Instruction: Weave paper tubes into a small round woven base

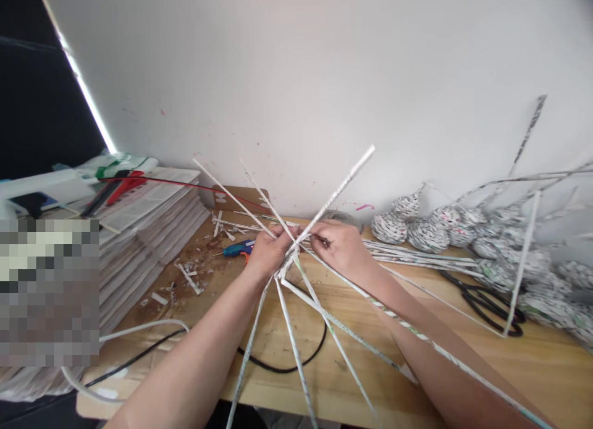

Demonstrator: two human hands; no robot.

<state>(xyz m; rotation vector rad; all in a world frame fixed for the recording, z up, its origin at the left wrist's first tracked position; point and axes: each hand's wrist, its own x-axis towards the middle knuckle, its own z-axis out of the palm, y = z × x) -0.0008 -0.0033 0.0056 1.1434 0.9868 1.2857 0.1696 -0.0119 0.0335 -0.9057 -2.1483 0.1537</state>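
Observation:
Several thin rolled-paper sticks [336, 196] cross and fan out from a small bundled centre above the wooden table. My left hand [267, 251] is closed around the left side of that centre, its fingers gripping the crossed sticks. On the right side, my right hand [337, 246] is closed with bent fingertips pinched close to the crossing; a stick seems to be between them. One long striped stick [407, 329] runs from the centre over my right forearm. Other sticks point down past the table's front edge.
A blue glue gun [238, 249] and paper scraps [189, 279] lie behind my left hand. Stacked paper [143, 243] stands left. Woven paper balls [428, 233], long paper rolls [417, 256] and black scissors [491, 305] are at right. A black cable [282, 371] loops below.

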